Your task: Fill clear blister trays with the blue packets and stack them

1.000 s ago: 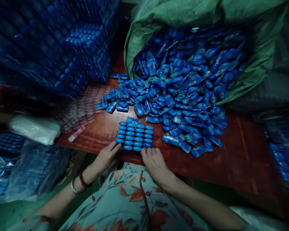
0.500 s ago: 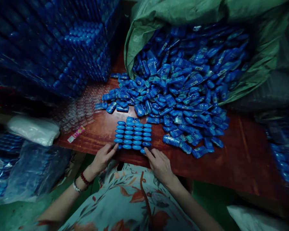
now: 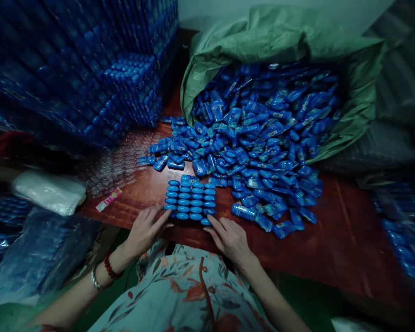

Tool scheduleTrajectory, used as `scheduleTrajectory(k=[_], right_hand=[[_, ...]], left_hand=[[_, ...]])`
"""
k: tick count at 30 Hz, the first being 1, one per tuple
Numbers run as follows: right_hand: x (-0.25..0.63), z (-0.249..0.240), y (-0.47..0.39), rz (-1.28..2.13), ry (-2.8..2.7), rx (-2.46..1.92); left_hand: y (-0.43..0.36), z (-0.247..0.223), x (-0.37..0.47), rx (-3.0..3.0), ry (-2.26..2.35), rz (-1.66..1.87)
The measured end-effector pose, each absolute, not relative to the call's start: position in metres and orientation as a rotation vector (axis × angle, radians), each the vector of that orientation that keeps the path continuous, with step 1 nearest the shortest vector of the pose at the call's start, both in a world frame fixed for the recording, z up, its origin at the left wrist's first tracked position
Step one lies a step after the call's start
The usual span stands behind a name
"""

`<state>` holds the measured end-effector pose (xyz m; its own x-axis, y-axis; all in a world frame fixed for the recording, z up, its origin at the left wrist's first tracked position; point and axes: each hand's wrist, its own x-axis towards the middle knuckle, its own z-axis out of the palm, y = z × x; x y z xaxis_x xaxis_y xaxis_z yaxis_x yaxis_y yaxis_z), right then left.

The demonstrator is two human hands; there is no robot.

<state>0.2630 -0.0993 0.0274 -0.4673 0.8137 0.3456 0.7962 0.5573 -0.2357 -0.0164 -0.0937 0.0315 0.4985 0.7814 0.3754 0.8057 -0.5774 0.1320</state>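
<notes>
A block of small blue bottles [image 3: 189, 201], standing in tight rows with their rounded oval ends up, sits near the front edge of the table. My left hand [image 3: 145, 232] is at its lower left corner, index finger stretched against the side and thumb apart below. At the opposite corner, my right hand [image 3: 229, 238] has its index finger and thumb around a blue bottle [image 3: 205, 222] that sticks out below the last row. One labelled bottle [image 3: 189, 179] lies flat against the far side of the block.
Loose blue bottles [image 3: 242, 152] spill from a green woven sack [image 3: 359, 92] across the table [image 3: 318, 249]. Stacked blue packs [image 3: 134, 87] rise at the back left, beside clear plastic trays [image 3: 117, 161]. A pink label strip [image 3: 109, 199] and white plastic bags [image 3: 48, 191] lie at left.
The view has tilted up a little, so the table sits lower in the picture. My left thumb has come away from under the index finger; both hands stay at the block's lower corners.
</notes>
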Motion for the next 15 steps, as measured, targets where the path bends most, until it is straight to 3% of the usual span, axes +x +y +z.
scheduleTrajectory(k=[4,10,15], right_hand=[[0.237,0.029,-0.090,0.041,-2.105,-1.479],[0.205,0.017,-0.056,0.157,-2.173,-1.733],[0.207,0.002,-0.052,0.115,-2.144,-1.729]], left_hand=[[-0.076,0.028,0.011,-2.521,-1.712,-0.770],[-0.038,0.012,0.043,-2.509,-2.044,-0.567],[-0.033,0.005,0.044,-2.550,-2.107,-0.622]])
